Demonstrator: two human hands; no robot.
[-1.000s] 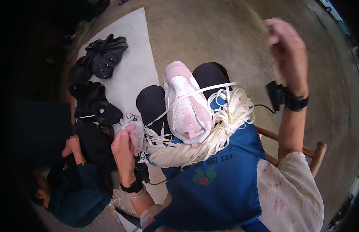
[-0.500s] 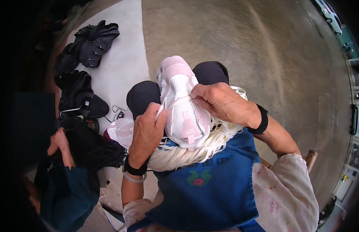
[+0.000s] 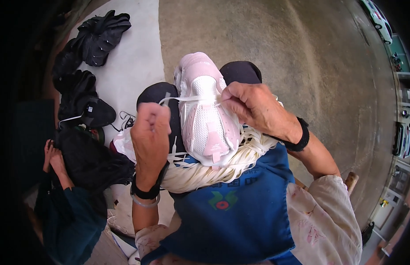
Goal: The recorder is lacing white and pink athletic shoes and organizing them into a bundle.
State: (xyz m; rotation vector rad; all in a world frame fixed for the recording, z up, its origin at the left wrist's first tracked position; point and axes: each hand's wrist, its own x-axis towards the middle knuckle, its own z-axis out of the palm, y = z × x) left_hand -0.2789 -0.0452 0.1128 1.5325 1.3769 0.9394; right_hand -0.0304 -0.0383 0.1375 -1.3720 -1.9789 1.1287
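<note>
A pink and white shoe upper [image 3: 206, 128] lies across my lap between my knees. A flat white shoelace [image 3: 187, 98] runs across its front part. My left hand [image 3: 150, 137], slightly blurred, is closed beside the shoe's left edge, pinching one end of that shoelace. At the shoe's right edge, my right hand [image 3: 260, 108] is closed with thumb and fingertips on the shoelace where it meets the eyelets. Under the shoe, a thick bundle of cream-white laces [image 3: 200, 177] rests on my blue apron [image 3: 253, 207].
Another pink and white shoe [image 3: 124, 142] lies to my left. Black shoe uppers [image 3: 101, 39] are heaped on the white sheet [image 3: 139, 48] farther off. A co-worker's hands [image 3: 55, 157] are at a black pile [image 3: 92, 159] on the left. A wooden chair part [image 3: 351, 181] juts out at right.
My left hand has moved left, away from the shoe, drawing the shoelace out across it. My right hand stays at the shoe's right edge. The view has shifted slightly.
</note>
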